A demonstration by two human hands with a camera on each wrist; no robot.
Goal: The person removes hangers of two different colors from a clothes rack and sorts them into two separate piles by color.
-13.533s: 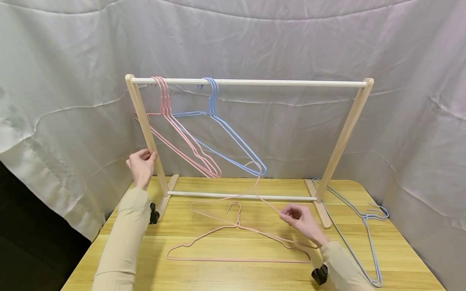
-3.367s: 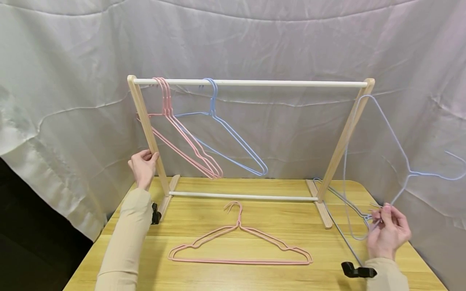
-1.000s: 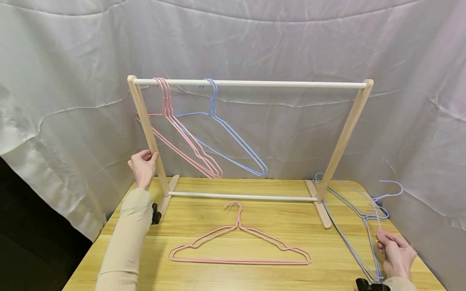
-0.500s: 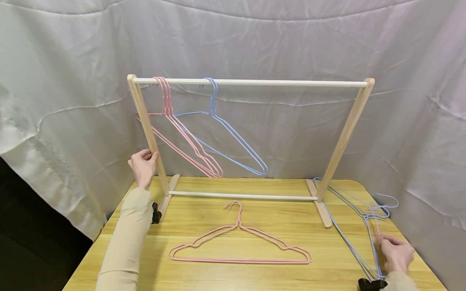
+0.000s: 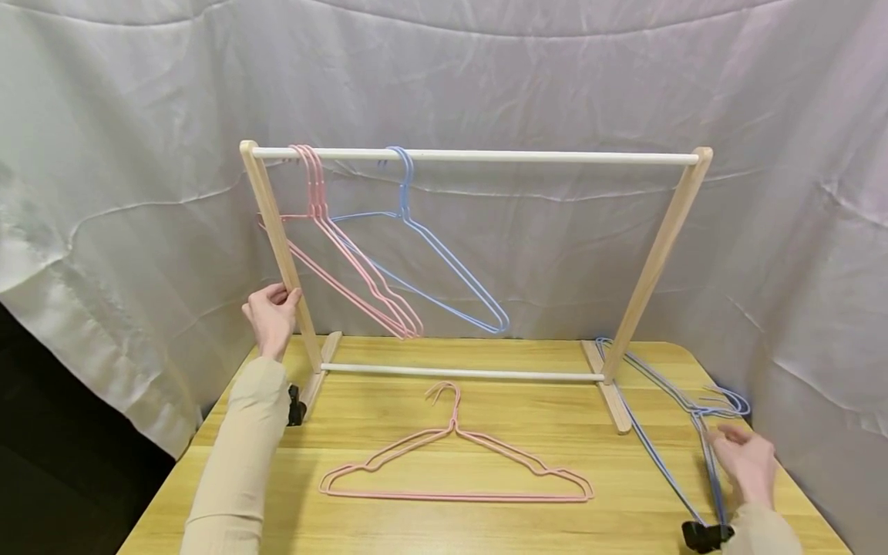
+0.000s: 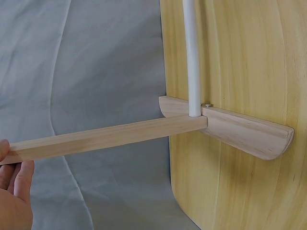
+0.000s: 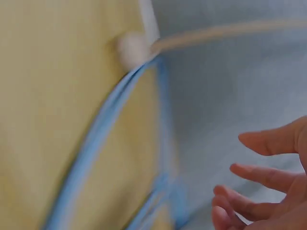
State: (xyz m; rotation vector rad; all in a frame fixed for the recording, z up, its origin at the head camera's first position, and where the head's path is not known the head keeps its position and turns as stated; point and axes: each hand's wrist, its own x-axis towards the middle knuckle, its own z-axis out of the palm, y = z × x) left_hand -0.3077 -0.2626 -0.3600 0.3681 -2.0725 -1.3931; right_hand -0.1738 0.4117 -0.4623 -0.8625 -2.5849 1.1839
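My left hand [image 5: 270, 320] grips the wooden left upright [image 5: 274, 231] of a small clothes rack, thumb and fingers around its lower part. At the table's right side, my right hand [image 5: 745, 462] is just beside the stacked blue wire hangers [image 5: 699, 412]. In the right wrist view its fingers [image 7: 261, 177] are spread apart and hold nothing. Those blue hangers lie flat with hooks pointing right. Several pink hangers [image 5: 317, 200] and two blue hangers [image 5: 405, 196] hang on the left part of the white top rail [image 5: 555, 157].
Two pink hangers [image 5: 454, 426] lie overlapped on the wooden table [image 5: 388, 532] in front of the rack. The rack's right foot [image 5: 613, 401] stands beside the blue stack. A grey curtain [image 5: 527, 85] hangs behind and at both sides.
A pink hanger came down onto the other on the table. A blue hanger left the rail, and my right hand laid it on the blue stack and released it. My left hand stayed put.
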